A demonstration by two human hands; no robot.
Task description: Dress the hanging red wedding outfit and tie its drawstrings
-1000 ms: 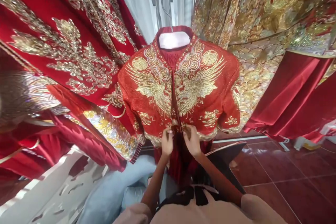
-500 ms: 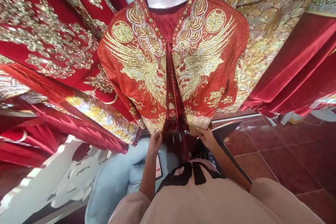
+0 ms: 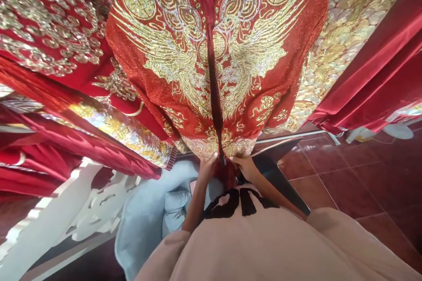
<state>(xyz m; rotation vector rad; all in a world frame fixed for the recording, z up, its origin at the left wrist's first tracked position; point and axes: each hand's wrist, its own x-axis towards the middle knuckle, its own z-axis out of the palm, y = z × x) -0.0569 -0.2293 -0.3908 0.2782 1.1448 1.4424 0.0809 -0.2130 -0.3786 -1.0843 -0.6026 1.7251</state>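
Observation:
A red jacket (image 3: 154, 83) with gold phoenix embroidery and round gold emblems hangs in front of me, its neckline cut off by the top of the view. My left hand (image 3: 209, 164) pinches the bottom front corner of its left-side panel, thumb on top. The matching corner of the other panel is pinched by my right hand (image 3: 242, 163). Only a narrow dark gap separates the two front edges, and the hands are close together below it. The fingers under the hem are hidden by the cloth.
Red garments with silver beading (image 3: 49, 30) hang at the left, above a white carved panel (image 3: 95, 210). A pale blue seat (image 3: 138, 210) stands below. Gold scale-patterned cloth (image 3: 349, 22) and a red drape (image 3: 379, 70) are at the right, over a red tiled floor (image 3: 346, 180).
Both hands have moved toward each other, drawing the jacket's front edges nearly together. The jacket now looks larger and higher in view, its collar out of sight.

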